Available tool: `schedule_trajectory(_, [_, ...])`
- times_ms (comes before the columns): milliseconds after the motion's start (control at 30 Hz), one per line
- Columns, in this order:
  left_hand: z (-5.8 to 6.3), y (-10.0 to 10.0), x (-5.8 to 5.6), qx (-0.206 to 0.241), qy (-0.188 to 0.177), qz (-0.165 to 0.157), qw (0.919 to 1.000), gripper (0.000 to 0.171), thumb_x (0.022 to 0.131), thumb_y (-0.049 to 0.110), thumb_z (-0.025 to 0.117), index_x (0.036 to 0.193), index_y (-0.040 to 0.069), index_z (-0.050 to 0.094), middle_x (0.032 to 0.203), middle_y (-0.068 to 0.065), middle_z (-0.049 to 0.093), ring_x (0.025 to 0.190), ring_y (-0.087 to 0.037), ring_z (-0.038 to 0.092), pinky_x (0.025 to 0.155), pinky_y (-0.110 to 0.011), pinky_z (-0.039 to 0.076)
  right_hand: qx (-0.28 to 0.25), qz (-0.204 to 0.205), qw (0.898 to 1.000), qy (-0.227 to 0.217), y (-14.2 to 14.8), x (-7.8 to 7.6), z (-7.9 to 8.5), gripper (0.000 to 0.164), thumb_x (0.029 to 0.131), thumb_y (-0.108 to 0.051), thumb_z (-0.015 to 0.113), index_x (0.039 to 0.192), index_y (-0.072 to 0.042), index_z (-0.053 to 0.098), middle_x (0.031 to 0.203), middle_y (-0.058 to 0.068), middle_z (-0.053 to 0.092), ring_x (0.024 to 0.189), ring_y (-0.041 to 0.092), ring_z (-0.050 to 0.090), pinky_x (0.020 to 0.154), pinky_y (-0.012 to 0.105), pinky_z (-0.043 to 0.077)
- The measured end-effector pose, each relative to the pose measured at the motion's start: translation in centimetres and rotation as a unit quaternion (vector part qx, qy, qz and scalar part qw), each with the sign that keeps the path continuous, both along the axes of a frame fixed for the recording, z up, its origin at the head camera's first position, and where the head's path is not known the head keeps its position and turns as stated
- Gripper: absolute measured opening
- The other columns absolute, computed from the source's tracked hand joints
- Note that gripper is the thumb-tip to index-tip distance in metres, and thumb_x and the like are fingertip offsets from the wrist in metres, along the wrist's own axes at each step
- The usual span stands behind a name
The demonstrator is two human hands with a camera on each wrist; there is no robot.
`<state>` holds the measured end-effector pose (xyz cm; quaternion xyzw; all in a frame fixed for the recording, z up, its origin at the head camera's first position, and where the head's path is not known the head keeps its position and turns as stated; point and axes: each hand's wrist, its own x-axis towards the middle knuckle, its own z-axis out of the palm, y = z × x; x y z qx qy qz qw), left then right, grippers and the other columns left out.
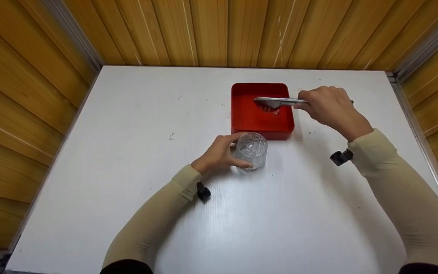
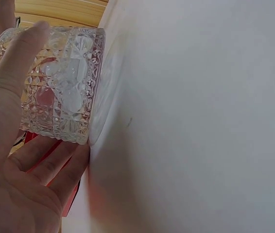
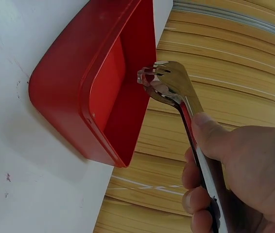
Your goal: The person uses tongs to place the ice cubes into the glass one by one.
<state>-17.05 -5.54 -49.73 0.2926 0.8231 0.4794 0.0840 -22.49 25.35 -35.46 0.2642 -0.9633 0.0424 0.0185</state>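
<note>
A clear cut-glass tumbler (image 1: 253,150) stands upright on the white table, its thick patterned wall filling the left of the left wrist view. My left hand (image 1: 219,151) holds it from the left, thumb on the near side and fingers round the far side. In my right hand (image 1: 330,105) is a pair of metal serving tongs (image 1: 286,101), gripped along the arms. Their slotted heads are over the red square box (image 1: 236,118). Between these heads the right wrist view shows a small clear, ice-like piece (image 3: 141,76).
Directly behind the tumbler sits the red box, with raised walls and its top uncovered. Wood-patterned panels (image 1: 209,34) close off the back and both sides of the white table (image 1: 135,152). Small dark specks mark the tabletop.
</note>
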Motion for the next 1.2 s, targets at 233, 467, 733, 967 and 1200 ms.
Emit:
schedule_trajectory(233, [-0.1,-0.2,0.1,0.006,0.02,-0.009,0.9998,0.087,0.07,0.028,0.097,0.144,0.008,0.058,0.132,-0.003,0.068,0.117,-0.013,0.064,0.099,-0.024,0.053,-0.016,0.017,0.999,0.027,0.0,1.0,-0.3,0.011,0.097,-0.019,0.073,0.093,-0.01,0.069,0.064,0.001,0.055,0.057,0.022,0.045,0.049,0.033,0.034])
schedule_trajectory(467, [-0.1,-0.4,0.1,0.008,0.012,-0.006,0.9999,0.087,0.069,0.027,0.098,0.145,0.009,0.058,0.131,-0.002,0.068,0.116,-0.012,0.064,0.098,-0.024,0.053,-0.026,0.023,0.999,0.029,-0.1,2.1,0.1,0.011,0.096,-0.018,0.073,0.09,-0.011,0.068,0.063,0.0,0.054,0.055,0.02,0.043,0.048,0.032,0.032])
schedule_trajectory(733, [0.0,-0.5,0.2,0.014,0.01,-0.008,0.9998,0.085,0.07,0.028,0.097,0.144,0.01,0.059,0.13,-0.001,0.069,0.116,-0.012,0.064,0.099,-0.024,0.053,-0.045,0.051,0.996,0.06,-0.4,3.9,0.9,0.012,0.094,-0.016,0.076,0.087,-0.013,0.066,0.061,-0.003,0.052,0.052,0.017,0.041,0.046,0.03,0.031])
schedule_trajectory(967, [-0.1,-0.6,0.2,0.014,0.007,-0.007,0.9999,0.085,0.07,0.028,0.098,0.143,0.01,0.059,0.129,0.0,0.069,0.116,-0.012,0.064,0.099,-0.024,0.053,-0.046,0.069,0.994,0.074,-1.0,5.2,1.1,0.013,0.092,-0.018,0.078,0.088,-0.013,0.067,0.061,-0.005,0.054,0.05,0.014,0.039,0.044,0.029,0.029])
schedule_trajectory(1200, [-0.1,-0.7,0.2,0.002,0.017,-0.002,0.9998,0.085,0.069,0.03,0.097,0.143,0.013,0.059,0.128,0.001,0.07,0.115,-0.012,0.065,0.099,-0.024,0.052,-0.051,0.1,0.99,0.089,-1.4,6.2,1.0,0.015,0.091,-0.019,0.079,0.087,-0.013,0.066,0.061,-0.006,0.056,0.049,0.012,0.038,0.044,0.027,0.029])
